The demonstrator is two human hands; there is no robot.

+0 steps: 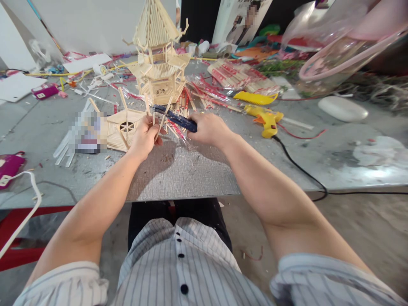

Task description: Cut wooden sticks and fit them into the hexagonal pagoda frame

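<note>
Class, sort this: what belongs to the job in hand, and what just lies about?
Likely the job's: wooden sticks, dark blue hand tool, hexagonal stick frame, stick pagoda, yellow glue gun.

Apparently lying about: white oval object, twigs, white sheet.

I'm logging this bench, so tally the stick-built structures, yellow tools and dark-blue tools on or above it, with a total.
Stick-built structures: 2 (tower, hexagonal base)
Yellow tools: 2 (glue gun, cutter)
Dark-blue tools: 1 (in the right hand)
Total: 5

Pale shirt (159, 276) with thin grey-blue stripes, round black buttons (184, 289) down the front, loose banded sleeves (68, 284); dark trousers (202, 210).
</note>
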